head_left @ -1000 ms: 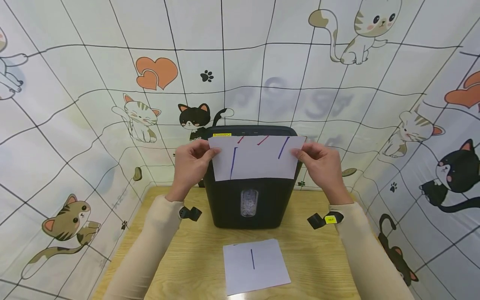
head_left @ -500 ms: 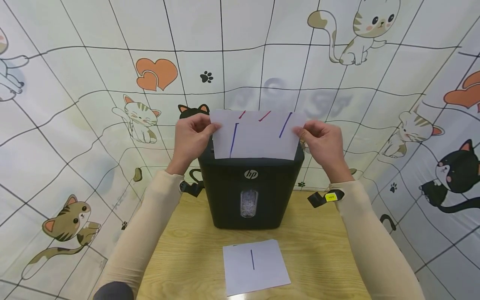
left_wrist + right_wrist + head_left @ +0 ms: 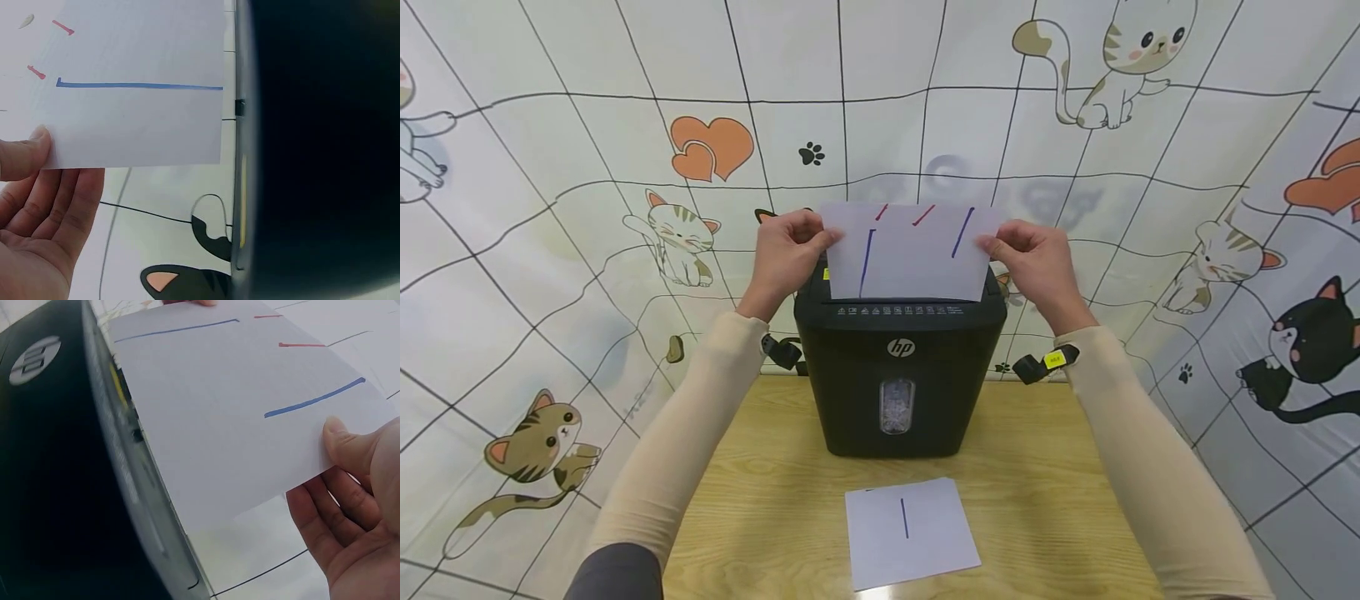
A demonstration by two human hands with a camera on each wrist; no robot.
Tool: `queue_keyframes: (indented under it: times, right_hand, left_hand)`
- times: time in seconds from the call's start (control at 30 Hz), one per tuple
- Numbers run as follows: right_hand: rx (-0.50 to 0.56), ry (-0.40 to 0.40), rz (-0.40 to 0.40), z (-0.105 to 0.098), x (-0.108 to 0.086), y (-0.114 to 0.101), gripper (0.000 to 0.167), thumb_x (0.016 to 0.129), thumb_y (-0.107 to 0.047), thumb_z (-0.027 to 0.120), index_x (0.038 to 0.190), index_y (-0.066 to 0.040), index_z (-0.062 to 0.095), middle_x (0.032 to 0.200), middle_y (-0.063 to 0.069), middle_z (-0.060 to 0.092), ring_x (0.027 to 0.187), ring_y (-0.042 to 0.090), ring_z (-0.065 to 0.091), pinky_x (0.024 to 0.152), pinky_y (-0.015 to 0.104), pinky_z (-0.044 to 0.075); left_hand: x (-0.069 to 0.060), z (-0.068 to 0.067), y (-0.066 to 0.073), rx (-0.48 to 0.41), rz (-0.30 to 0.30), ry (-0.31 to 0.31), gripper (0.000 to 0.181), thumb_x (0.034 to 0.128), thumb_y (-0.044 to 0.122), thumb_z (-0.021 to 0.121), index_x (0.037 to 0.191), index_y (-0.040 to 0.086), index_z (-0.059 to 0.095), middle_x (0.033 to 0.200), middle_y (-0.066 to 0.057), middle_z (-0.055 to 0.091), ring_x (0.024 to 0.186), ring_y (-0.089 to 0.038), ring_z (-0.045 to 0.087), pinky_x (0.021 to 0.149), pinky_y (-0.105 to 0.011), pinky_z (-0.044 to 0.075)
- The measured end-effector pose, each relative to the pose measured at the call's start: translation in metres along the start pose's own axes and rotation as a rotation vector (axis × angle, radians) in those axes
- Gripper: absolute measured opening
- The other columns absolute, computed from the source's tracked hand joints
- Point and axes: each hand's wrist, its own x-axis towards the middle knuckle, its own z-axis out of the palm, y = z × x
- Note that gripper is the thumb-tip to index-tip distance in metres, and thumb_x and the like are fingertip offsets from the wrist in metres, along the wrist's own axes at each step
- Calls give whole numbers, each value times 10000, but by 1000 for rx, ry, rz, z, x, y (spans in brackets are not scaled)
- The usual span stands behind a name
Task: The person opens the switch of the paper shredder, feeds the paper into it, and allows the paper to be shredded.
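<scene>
Between both hands a white sheet of paper [image 3: 910,258] with blue and red pen strokes is held upright above the black HP paper shredder [image 3: 842,367]. My left hand [image 3: 786,254] pinches its left edge between thumb and fingers. At the opposite edge my right hand [image 3: 1037,262] does the same. In the left wrist view a narrow gap separates the paper [image 3: 144,125] from the shredder [image 3: 319,150]. The right wrist view has the paper's lower edge close along the shredder's top [image 3: 134,469]; whether it touches cannot be told. The sheet hides the slot in the head view.
On the wooden table [image 3: 775,517] in front of the shredder lies another white paper [image 3: 917,554] with one blue stroke. A window [image 3: 897,407] in the shredder's front shows shredded bits. Behind hangs a cat-patterned cloth [image 3: 887,133].
Both hands have raised the sheet from in front of the shredder to above its top, uncovering the HP logo and the icon row. The paper on the table has stayed put.
</scene>
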Motion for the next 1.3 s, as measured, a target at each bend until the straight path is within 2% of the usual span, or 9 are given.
queue_keyframes:
  times: [0.2,0.37,0.53,0.7,1.0,1.17,1.3]
  right_hand:
    - [-23,-48,18,0,10,7,404,882,-501,775,960,-107,732,878,-112,733,956,140,610,840,312,452]
    - [-32,-83,51,2,15,11,415,886,-498,771,961,-93,721,888,-98,725,968,173,602,789,312,493]
    - [-53,-111,80,3,17,14,421,895,-505,757,995,-97,723,948,-25,716,1058,277,644,836,329,487]
    - [-53,-129,95,4,19,16,416,895,-479,766,1021,-85,725,969,-8,712,1077,295,685,855,334,469]
    - [-58,-153,89,8,23,20,416,899,-464,764,1050,-77,732,986,3,709,1055,301,708,870,398,461]
    - [-92,-162,103,9,24,19,422,899,-494,753,1085,-115,739,1042,20,724,1054,259,703,855,375,440]
    - [-110,-180,106,9,24,19,415,898,-503,749,1092,-137,743,1037,34,748,1050,260,678,905,371,439]
  left_hand:
    - [5,2,-7,28,16,-34,167,912,202,794,943,40,765,900,-90,777,727,-59,662,712,-224,468]
    - [6,3,-10,54,-1,-59,168,916,209,789,952,46,766,903,-95,772,732,-79,657,694,-225,471]
    - [7,2,-15,67,-9,-88,174,919,215,787,959,47,767,916,-88,754,746,-91,647,695,-238,458]
    - [8,0,-20,68,-18,-112,179,909,221,799,947,50,765,897,-83,753,742,-99,654,687,-242,468]
    - [6,-5,-24,51,-37,-153,173,906,217,803,939,52,764,845,-114,764,783,-307,707,695,-264,496]
    - [5,-7,-24,48,-49,-176,170,916,212,792,969,53,767,884,-119,771,807,-347,704,708,-269,500]
    - [5,-9,-26,43,-65,-187,170,922,212,785,976,54,758,881,-127,766,814,-381,689,728,-285,483]
